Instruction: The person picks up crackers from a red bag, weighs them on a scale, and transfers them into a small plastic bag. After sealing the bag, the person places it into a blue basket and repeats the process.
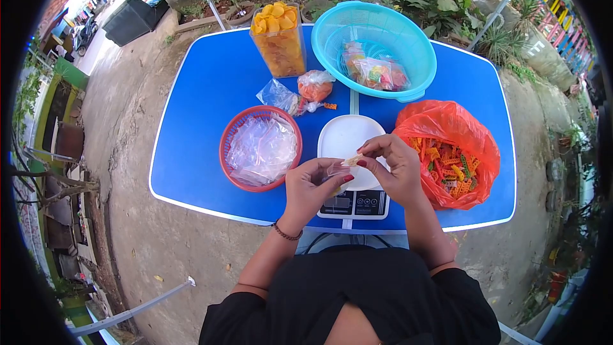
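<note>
Both my hands are close together above the front of a white digital kitchen scale [350, 129]. My left hand [313, 186] is closed on a small clear plastic bag [336, 170], mostly hidden behind its fingers. With thumb and fingertips, my right hand [397, 169] pinches a small pale piece [351, 161] at the bag's top; its exact kind is too small to make out. Left of the scale, a red basket [225, 147] holds a pile of clear plastic bags [263, 149]. To the right lies an open red plastic bag [440, 118] of colourful dry snack pieces [454, 172].
A turquoise basin [325, 41] with filled packets [377, 73] stands at the back of the blue table [185, 147]. Beside it is a clear container of orange chips [278, 35]. Knotted bags [315, 86] and loose orange pieces [330, 106] lie in front.
</note>
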